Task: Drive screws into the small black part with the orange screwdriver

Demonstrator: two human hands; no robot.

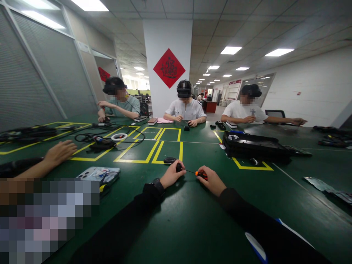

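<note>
My right hand is closed round the black-and-orange handle of a screwdriver. Its thin shaft points left, toward a small black part pinched in my left hand. The shaft's tip seems to meet that part, though my fingers hide the exact contact and most of the part's shape. Just beyond my left hand, a dark rounded object lies on the green table.
Yellow tape outlines mark the table. Cables and a white tape roll lie left; a black open case stands right. A co-worker's arm reaches in at left, near a clear-topped box. Three people sit opposite.
</note>
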